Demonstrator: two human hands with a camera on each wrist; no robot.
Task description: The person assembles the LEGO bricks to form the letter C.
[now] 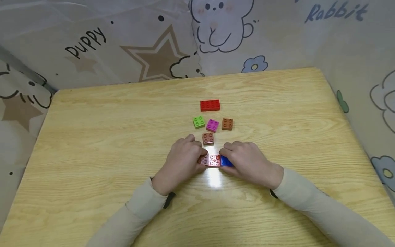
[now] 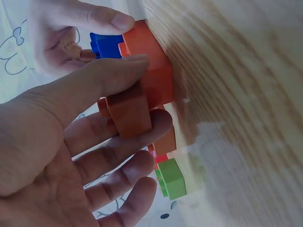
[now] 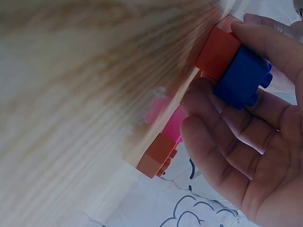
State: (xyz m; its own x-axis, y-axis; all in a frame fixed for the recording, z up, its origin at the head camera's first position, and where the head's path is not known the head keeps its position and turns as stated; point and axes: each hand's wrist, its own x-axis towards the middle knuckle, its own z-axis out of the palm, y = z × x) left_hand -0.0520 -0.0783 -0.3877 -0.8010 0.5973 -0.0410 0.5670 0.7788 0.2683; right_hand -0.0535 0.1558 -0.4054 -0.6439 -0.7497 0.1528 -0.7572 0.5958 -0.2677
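My left hand point(image 1: 183, 159) pinches a brown toy building brick point(image 2: 130, 116) between thumb and fingers. A blue brick point(image 3: 240, 75) is gripped by my right hand point(image 1: 247, 159), its studs facing up. Between the hands is a red brick point(image 1: 214, 160), low over the table, with several studs showing in the head view. The blue brick touches the top of its right end. The brown one is at its left end; whether they are joined I cannot tell. Fingers cover parts of both held bricks.
Just beyond the hands lies another brown brick point(image 1: 208, 139). Farther back are a green brick point(image 1: 199, 122), a magenta brick point(image 1: 212, 125), a third brown brick point(image 1: 227, 124) and a long red brick point(image 1: 210, 105). The wooden table point(image 1: 108, 137) meets patterned cloth behind.
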